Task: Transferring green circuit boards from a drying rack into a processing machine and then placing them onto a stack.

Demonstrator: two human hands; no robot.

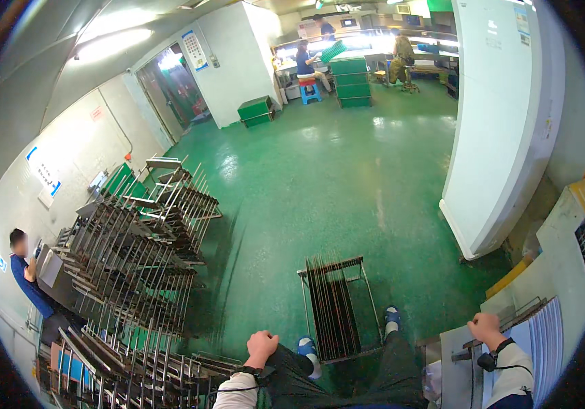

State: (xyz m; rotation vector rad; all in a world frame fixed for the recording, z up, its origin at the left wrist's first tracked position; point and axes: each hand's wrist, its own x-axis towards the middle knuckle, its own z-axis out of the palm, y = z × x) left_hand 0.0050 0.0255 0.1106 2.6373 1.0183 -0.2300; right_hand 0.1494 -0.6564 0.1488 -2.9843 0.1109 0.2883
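Glossy green painted floor ran through a white-walled workshop. One slotted grey metal rack stood on it just ahead of the person's two blue-and-white shoes. Left of that rack lay a tangled pile of empty metal racks, too many to count. Left hand was closed in a fist on the knee. Right hand, right of the rack, was clenched on a grey metal bar beside stacked white sheets.
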